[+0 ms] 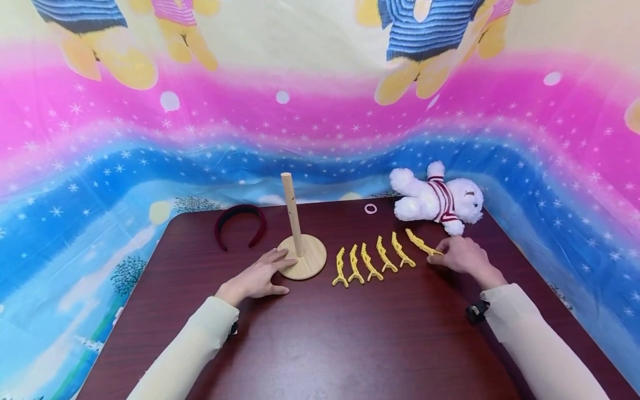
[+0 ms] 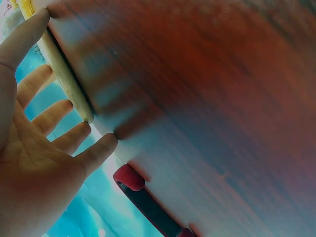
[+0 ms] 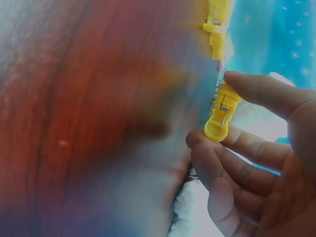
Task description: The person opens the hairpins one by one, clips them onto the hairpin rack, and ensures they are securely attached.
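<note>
My right hand [image 1: 466, 256] pinches the handle end of a yellow hair clip [image 1: 419, 241], the rightmost of a row of similar clips. In the right wrist view, thumb and fingers stand on either side of this clip [image 3: 220, 116], and its small spring shows. My left hand [image 1: 259, 276] rests with spread, fairly straight fingers at the round base [image 1: 314, 258] of a wooden stand. An upright wooden post [image 1: 293, 216] rises from that base. Several more yellow hair clips [image 1: 366, 262] lie side by side between the stand and my right hand.
A dark red headband [image 1: 241, 208] lies behind my left hand, left of the stand. At the back right, a white plush bear [image 1: 425, 201] in a striped top lies on its side. A small pale pink ring [image 1: 370, 209] sits near the table's [image 1: 320, 344] far edge.
</note>
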